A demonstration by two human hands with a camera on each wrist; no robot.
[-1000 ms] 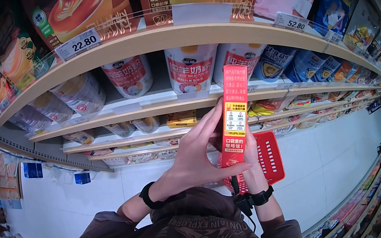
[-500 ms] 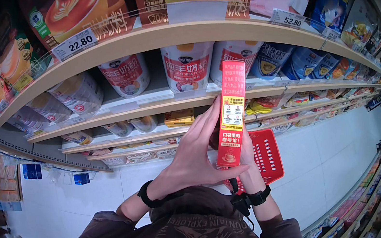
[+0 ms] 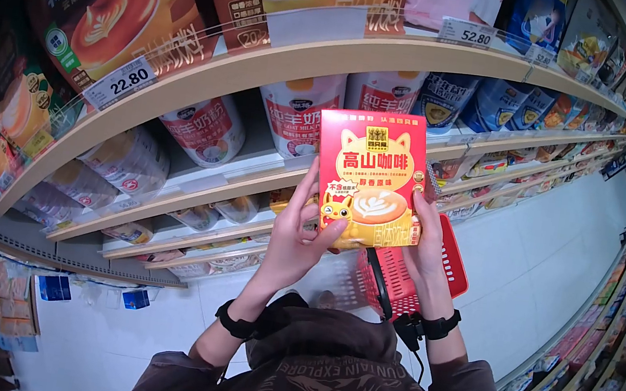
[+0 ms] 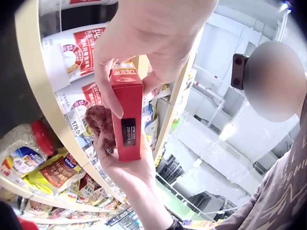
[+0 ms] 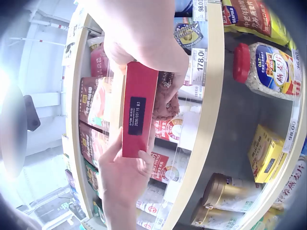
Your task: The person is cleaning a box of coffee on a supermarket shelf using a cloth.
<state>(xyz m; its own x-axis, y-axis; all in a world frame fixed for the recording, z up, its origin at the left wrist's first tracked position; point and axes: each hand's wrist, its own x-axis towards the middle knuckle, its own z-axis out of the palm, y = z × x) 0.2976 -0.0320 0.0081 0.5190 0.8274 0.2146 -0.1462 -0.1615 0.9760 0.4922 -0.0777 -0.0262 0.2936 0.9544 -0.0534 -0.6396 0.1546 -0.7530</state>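
Note:
A red and yellow coffee box [image 3: 379, 161] is held up in front of the chest, its printed front face showing in the head view. My left hand [image 3: 294, 241] grips the box's left edge, thumb across the lower front corner. On the opposite edge, my right hand [image 3: 426, 247] holds it with the thumb along the side. Both wrist views show a narrow red side with a black date panel [image 5: 137, 116]. A fluffy brown thing [image 5: 167, 106] with a checkered part hangs at the right hand's fingers, behind the box.
Below the right hand is a red shopping basket [image 3: 398, 275] with a black handle. Shelves [image 3: 269, 49] ahead carry large coffee boxes [image 3: 127, 9], goat milk powder cans [image 3: 202, 128] and blue cans [image 3: 501, 106]. Another row of shelves [image 3: 584, 370] runs along the right.
The box has turned from its narrow printed side to its broad front face. The left hand has shifted from beside and below it to its left edge; both hands now stand farther apart.

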